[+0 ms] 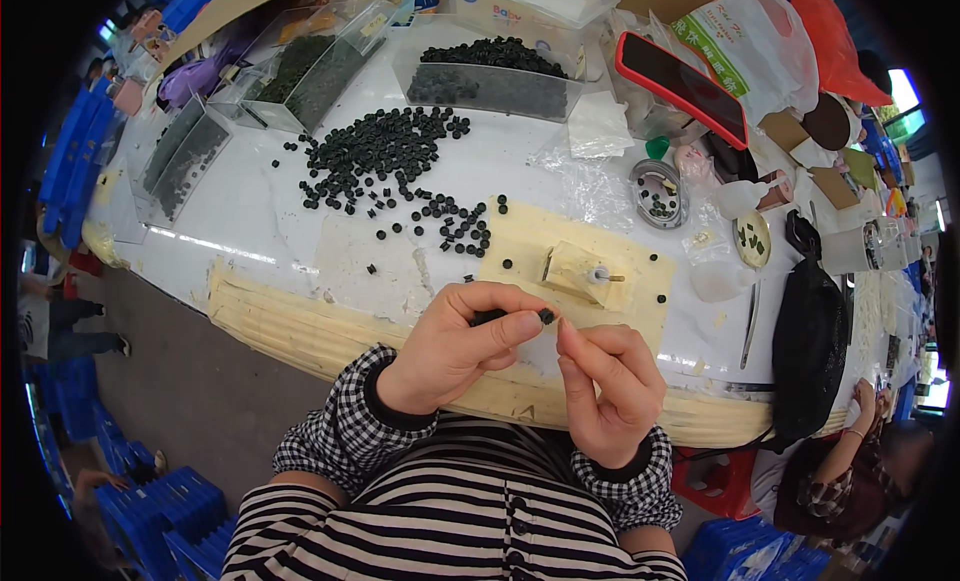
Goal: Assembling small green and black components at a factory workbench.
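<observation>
My left hand (455, 346) is closed in front of my body, pinching a small black round part (546, 316) between thumb and forefinger. Behind its fingers a dark piece shows in part. My right hand (615, 381) comes up to the same part with thumb and forefinger pressed together; whatever is between those fingertips is too small to make out. Just beyond the hands, a tape-covered block (580, 271) with a thin pin sticking out sits on a yellow sheet (640, 246). A spread pile of similar black round parts (375, 156) lies on the white table.
Clear bins stand at the back, one with black parts (490, 56), another with dark green pieces (300, 66). Right of the sheet are a round tin (660, 194), tweezers (750, 326) and a black pouch (812, 341). A red-framed phone (683, 86) leans behind. Another person sits right.
</observation>
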`<state>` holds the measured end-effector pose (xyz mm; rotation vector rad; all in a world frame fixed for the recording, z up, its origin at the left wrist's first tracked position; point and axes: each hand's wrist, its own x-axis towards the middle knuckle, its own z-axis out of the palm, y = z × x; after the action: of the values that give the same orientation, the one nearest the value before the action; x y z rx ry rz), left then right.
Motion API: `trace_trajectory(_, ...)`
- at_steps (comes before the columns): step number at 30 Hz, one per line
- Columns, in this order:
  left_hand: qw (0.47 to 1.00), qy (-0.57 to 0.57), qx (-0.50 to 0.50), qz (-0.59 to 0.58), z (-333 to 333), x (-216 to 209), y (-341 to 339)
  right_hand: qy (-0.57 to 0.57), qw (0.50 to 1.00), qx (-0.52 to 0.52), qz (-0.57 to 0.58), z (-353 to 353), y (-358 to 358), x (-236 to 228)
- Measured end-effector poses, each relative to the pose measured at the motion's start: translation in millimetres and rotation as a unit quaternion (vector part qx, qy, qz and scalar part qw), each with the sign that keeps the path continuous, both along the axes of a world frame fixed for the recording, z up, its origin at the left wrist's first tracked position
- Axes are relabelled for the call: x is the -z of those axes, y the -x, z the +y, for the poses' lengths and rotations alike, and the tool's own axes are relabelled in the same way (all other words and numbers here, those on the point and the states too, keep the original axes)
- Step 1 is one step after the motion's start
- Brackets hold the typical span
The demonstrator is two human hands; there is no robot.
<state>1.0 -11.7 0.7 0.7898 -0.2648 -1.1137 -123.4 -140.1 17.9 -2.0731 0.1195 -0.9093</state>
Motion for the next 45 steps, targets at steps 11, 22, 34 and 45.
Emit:
trace_trajectory(11,0.904,-0.115,-0.167,-0.375,0,-5,5,0.070,0.967,-0.077,-0.235,39,5,-82)
trace_trajectory(22,0.843,-0.100,-0.210,-0.486,0,-4,6,0.119,0.957,0.102,-0.244,60,7,-105)
trace_trajectory(34,0.842,-0.062,-0.206,-0.495,0,-6,7,-0.003,0.998,0.010,0.055,3,9,-15)
trace_trajectory(45,0.837,-0.058,-0.202,-0.506,-1,-5,5,-0.043,0.996,-0.049,0.061,2,5,6)
